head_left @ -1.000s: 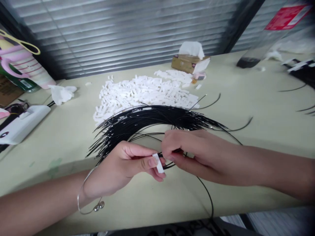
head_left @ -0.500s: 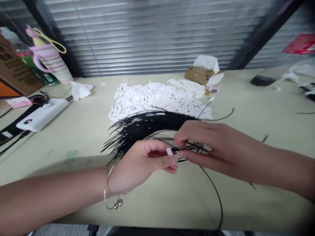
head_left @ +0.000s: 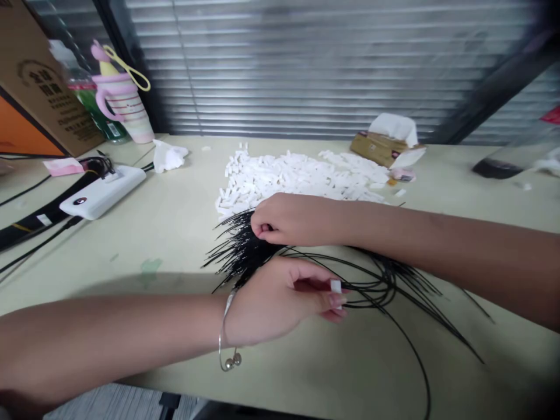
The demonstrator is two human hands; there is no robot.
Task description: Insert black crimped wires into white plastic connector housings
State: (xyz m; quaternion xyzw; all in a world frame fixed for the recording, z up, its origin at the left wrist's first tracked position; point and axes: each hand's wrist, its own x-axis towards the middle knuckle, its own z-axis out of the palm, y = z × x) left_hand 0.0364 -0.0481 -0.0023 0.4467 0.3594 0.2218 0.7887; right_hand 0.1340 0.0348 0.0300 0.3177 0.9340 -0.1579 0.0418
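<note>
A bundle of thin black wires (head_left: pixel 245 248) lies fanned across the pale table (head_left: pixel 175 233), in front of a heap of small white plastic pieces (head_left: pixel 297 175). My left hand (head_left: pixel 284 297), with a bracelet at the wrist, pinches one small white piece (head_left: pixel 336 286) on the end of a black wire. My right hand (head_left: pixel 293 219) reaches over the left one to the bundle's left end, its fingers closed on the wire tips there. Loose wires (head_left: pixel 415 315) trail off to the right and over the near table edge.
A tissue box (head_left: pixel 385 146) stands behind the white heap. At the left are a white power bank (head_left: pixel 102 192) with black cables, a crumpled tissue (head_left: pixel 168 156), a pink cup (head_left: pixel 125 102) and a cardboard box (head_left: pixel 48 87). Window blinds close off the back.
My right hand left the wire by the white piece and moved left onto the bundle's tips. My left hand kept its pinch on the white piece. The view has shifted left.
</note>
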